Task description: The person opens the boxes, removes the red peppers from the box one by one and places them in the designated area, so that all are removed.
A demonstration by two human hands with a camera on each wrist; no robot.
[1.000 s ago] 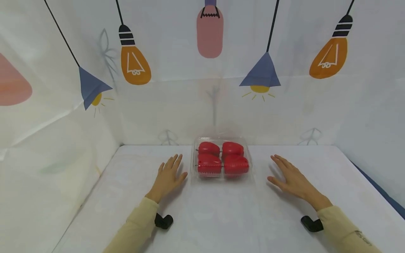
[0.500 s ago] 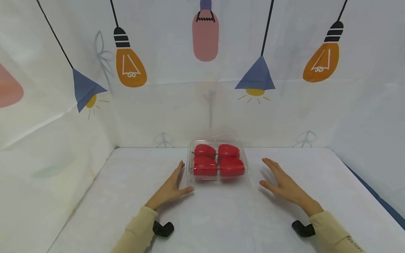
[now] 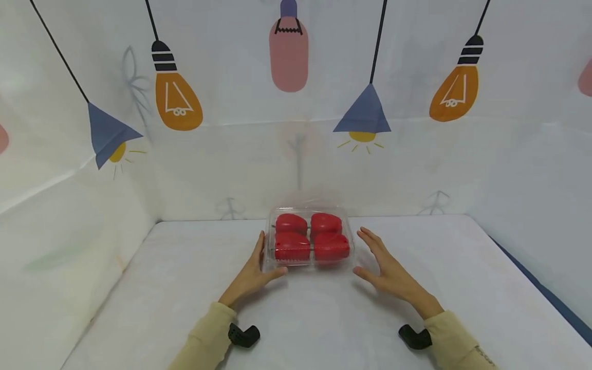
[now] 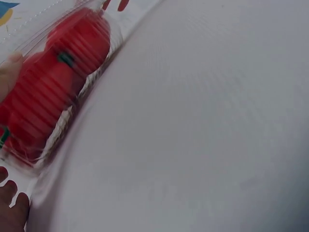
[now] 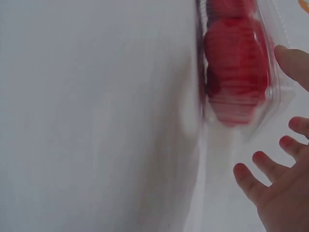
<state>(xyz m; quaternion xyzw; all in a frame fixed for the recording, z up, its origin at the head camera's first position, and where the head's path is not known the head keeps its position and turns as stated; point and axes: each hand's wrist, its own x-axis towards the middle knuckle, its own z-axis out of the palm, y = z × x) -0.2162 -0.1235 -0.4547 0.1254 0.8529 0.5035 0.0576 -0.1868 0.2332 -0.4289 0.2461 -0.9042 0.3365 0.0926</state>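
A clear plastic clamshell box [image 3: 350, 240] sits near the back of the white table. Inside it several shiny red fruits or vegetables [image 3: 332, 247] lie in two rows; the left wrist view shows dark green stems on these red pieces [image 4: 43, 92]. My left hand [image 3: 250, 277] is at the box's left side, fingers extended along that wall and thumb by the front left corner. Off the right side, a small gap away, my right hand [image 3: 387, 273] is held with spread fingers and thumb towards the box, as its fingers [image 5: 270, 169] show in the right wrist view.
Behind the table hangs a white sheet [image 3: 222, 169] printed with lamps and bulbs. More pale sheeting lines the left side. A black curved piece [image 3: 243, 335] sits at my left wrist, and a similar black piece [image 3: 415, 337] at my right.
Both hands have come closer to the box. The left hand has reached its left side, and the right hand has moved in from the right. The head view has shifted slightly.
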